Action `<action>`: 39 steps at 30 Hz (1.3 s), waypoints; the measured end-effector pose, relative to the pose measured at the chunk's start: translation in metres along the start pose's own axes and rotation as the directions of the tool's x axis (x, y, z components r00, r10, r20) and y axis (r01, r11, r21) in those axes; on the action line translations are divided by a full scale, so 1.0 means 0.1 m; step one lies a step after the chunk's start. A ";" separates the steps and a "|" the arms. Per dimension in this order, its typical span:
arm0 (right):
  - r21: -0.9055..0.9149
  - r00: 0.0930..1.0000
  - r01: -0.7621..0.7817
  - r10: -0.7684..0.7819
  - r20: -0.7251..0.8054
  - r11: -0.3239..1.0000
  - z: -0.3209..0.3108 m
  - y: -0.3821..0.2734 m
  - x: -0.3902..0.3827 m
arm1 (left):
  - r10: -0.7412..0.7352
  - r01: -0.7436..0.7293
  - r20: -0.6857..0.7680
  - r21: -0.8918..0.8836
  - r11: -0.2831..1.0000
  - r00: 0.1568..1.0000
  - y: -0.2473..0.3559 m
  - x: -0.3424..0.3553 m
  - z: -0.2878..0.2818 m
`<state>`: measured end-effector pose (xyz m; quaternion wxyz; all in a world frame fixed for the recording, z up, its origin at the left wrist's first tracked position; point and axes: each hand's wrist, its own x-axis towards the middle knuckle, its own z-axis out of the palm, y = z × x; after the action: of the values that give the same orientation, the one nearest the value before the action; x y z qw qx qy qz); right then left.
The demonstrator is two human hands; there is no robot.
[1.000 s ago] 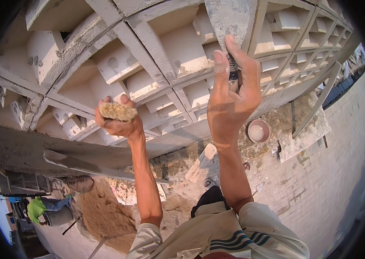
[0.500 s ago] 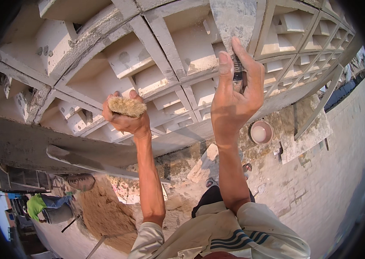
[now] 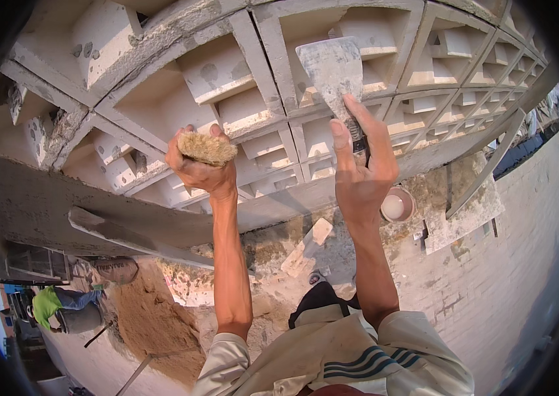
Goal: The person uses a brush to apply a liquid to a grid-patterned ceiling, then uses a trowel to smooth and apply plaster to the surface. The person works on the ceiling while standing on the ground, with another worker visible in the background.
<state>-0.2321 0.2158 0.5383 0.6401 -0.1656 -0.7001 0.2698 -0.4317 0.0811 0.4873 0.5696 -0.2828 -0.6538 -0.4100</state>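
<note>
My left hand (image 3: 205, 178) is closed around a tan bristle brush (image 3: 207, 149), its bristles facing up toward the wall. In my right hand (image 3: 366, 181) is a putty knife (image 3: 334, 67) with a wide, whitish-smeared blade and a dark handle, gripped between thumb and fingers. Both hands are raised in front of a pale breeze-block wall (image 3: 279, 120) with deep square openings and angled inner ledges. The blade overlaps one opening in the picture; whether it touches the wall I cannot tell. Grey spots mark some block faces.
Below the wall, a round bucket (image 3: 398, 204) holds whitish liquid. A pale board (image 3: 307, 247) lies near my feet. To the left are a sand pile (image 3: 154, 317), a sack (image 3: 115, 269) and a person in a green top (image 3: 47, 307). Slanted planks (image 3: 127, 236) stick out beneath the wall.
My right hand and the putty knife have come down, away from the upper blocks, bringing the whole blade into view. My left hand with the brush has shifted slightly right and up.
</note>
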 end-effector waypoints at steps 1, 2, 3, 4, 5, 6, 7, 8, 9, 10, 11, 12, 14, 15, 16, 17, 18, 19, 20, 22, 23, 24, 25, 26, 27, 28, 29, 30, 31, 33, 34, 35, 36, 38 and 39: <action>-0.037 0.998 -0.010 0.013 0.066 0.999 -0.10 0.05 -0.03 | 0.001 -0.001 -0.002 -0.001 1.000 1.000 0.01 0.01 0.01; -0.082 0.993 -0.025 0.035 0.116 0.996 -0.20 0.11 -0.09 | 0.003 -0.003 0.001 0.007 1.000 1.000 0.01 0.02 0.00; -0.136 0.984 -0.029 0.052 0.168 0.990 -0.30 0.15 -0.13 | -0.003 0.003 0.007 0.004 1.000 1.000 0.02 0.02 0.01; -0.190 0.972 -0.030 0.074 0.224 0.981 -0.40 0.15 -0.18 | -0.012 0.012 0.016 0.006 1.000 1.000 0.03 0.02 -0.01; -0.244 0.956 -0.028 0.098 0.278 0.969 -0.48 0.12 -0.24 | -0.021 0.020 0.025 0.007 1.000 0.999 0.03 0.03 -0.04; -0.220 0.948 -0.037 0.104 0.301 0.975 -0.56 0.06 -0.28 | -0.027 0.027 0.022 0.006 1.000 0.999 0.04 0.03 -0.03; -0.220 0.945 -0.038 0.106 0.308 0.975 -0.58 0.03 -0.28 | -0.033 0.033 0.022 0.000 0.999 0.999 0.04 0.03 -0.03; -0.219 0.943 -0.038 0.108 0.316 0.975 -0.57 -0.01 -0.29 | -0.040 0.040 0.023 -0.004 0.999 0.999 0.04 0.02 -0.03; -0.220 0.942 -0.044 0.114 0.317 0.975 -0.58 -0.06 -0.30 | -0.040 0.041 0.027 -0.013 0.999 0.999 0.05 0.03 -0.03; -0.255 0.933 -0.056 0.142 0.331 0.965 -0.57 -0.09 -0.29 | -0.038 0.039 0.019 -0.014 0.999 0.999 0.06 0.04 -0.05; -0.288 0.923 -0.067 0.169 0.345 0.955 -0.55 -0.11 -0.27 | -0.045 0.046 0.034 -0.016 0.999 0.998 0.07 0.05 -0.08; -0.322 0.914 -0.073 0.192 0.356 0.944 -0.51 -0.13 -0.21 | -0.053 0.054 0.046 -0.019 0.998 0.998 0.08 0.07 -0.10; -0.341 0.916 -0.072 0.198 0.349 0.937 -0.42 -0.20 -0.14 | -0.017 0.021 0.074 -0.042 0.999 0.997 0.08 0.09 -0.16; -0.348 0.915 -0.075 0.203 0.348 0.935 -0.39 -0.23 -0.13 | -0.056 0.067 0.113 -0.095 0.993 0.992 0.07 0.04 -0.24; -0.347 0.913 -0.071 0.201 0.355 0.935 -0.37 -0.23 -0.13 | -0.092 0.114 0.153 -0.144 0.983 0.984 0.07 -0.05 -0.32; -0.346 0.910 -0.067 0.200 0.363 0.936 -0.36 -0.23 -0.14 | -0.127 0.164 0.193 -0.191 0.968 0.973 0.08 -0.14 -0.43; -0.353 0.911 -0.063 0.198 0.360 0.933 -0.35 -0.22 -0.15 | -0.134 0.187 0.279 -0.173 0.967 0.951 0.19 -0.23 -0.60; -0.359 0.923 -0.040 0.172 0.345 0.933 -0.35 -0.21 -0.17 | -0.180 0.268 0.385 -0.188 0.945 0.905 0.24 -0.40 -0.77; -0.358 0.930 -0.016 0.145 0.337 0.934 -0.36 -0.20 -0.24 | -0.224 0.349 0.485 -0.184 0.919 0.845 0.26 -0.68 -0.96; -0.369 0.930 -0.003 0.139 0.341 0.929 -0.37 -0.21 -0.28 | -0.337 0.523 0.709 -0.052 0.851 0.619 0.31 -1.31 -1.37; -0.367 0.927 -0.014 0.150 0.344 0.930 -0.30 -0.23 -0.18 | -0.385 0.580 0.785 0.040 0.813 0.486 0.30 -1.68 -1.61; -0.367 0.926 -0.017 0.153 0.346 0.930 -0.26 -0.24 -0.11 | -0.425 0.625 0.837 0.133 0.769 0.344 0.28 -2.09 -1.84; -0.371 0.922 -0.005 0.148 0.357 0.928 -0.28 -0.25 -0.10 | -0.509 0.676 0.833 0.247 0.694 0.218 0.29 -2.50 -2.11; -0.379 0.920 0.010 0.141 0.366 0.925 -0.30 -0.26 -0.10 | -0.577 0.710 0.813 0.356 0.607 0.086 0.31 -2.91 -2.41; -0.385 0.916 0.027 0.131 0.379 0.923 -0.31 -0.26 -0.10 | -0.630 0.721 0.777 0.447 0.529 -0.019 0.31 -3.32 -2.77; -0.387 0.902 0.014 0.155 0.403 0.922 -0.36 -0.28 -0.15 | -0.677 0.723 0.726 0.531 0.442 -0.120 0.32 -3.68 -3.14; -0.390 0.887 0.005 0.176 0.428 0.921 -0.46 -0.31 -0.23 | -0.725 0.695 0.656 0.622 0.359 -0.212 0.36 -4.00 -3.50; -0.399 0.869 -0.008 0.203 0.451 0.917 -0.55 -0.33 -0.30 | -0.758 0.653 0.575 0.707 0.272 -0.307 0.43 -4.27 -3.85; -0.378 0.880 -0.002 0.182 0.440 0.926 -0.60 -0.34 -0.32 | -0.765 0.600 0.535 0.760 0.249 -0.360 0.46 -4.55 -4.22; -0.351 0.904 0.003 0.148 0.401 0.936 -0.71 -0.36 -0.31 | -0.761 0.463 0.462 0.853 0.241 -0.455 0.55 -4.73 -4.73; -0.336 0.912 -0.014 0.149 0.381 0.942 -0.71 -0.36 -0.29 | -0.761 0.390 0.423 0.889 0.242 -0.492 0.62 -4.75 -4.90; -0.322 0.897 -0.001 0.143 0.418 0.947 -0.70 -0.35 -0.22 | -0.761 0.313 0.380 0.918 0.242 -0.526 0.67 -4.77 -5.06; -0.310 0.881 0.004 0.143 0.451 0.951 -0.72 -0.30 -0.10 | -0.753 0.307 0.364 0.925 0.224 -0.549 0.69 -4.80 -5.23; -0.270 0.834 0.086 0.078 0.546 0.959 -0.79 -0.12 0.17 | -0.732 0.300 0.339 0.935 0.191 -0.591 0.64 -4.88 -5.47; -0.225 0.791 0.164 0.009 0.612 0.960 -0.84 0.03 0.31 | -0.746 0.314 0.332 0.934 0.173 -0.577 0.63 -4.89 -5.53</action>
<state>-0.1537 0.2501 0.5642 0.3638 -0.1255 -0.9042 0.1853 -0.0024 -0.3140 0.0315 -0.3782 0.1209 -0.8865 -0.2375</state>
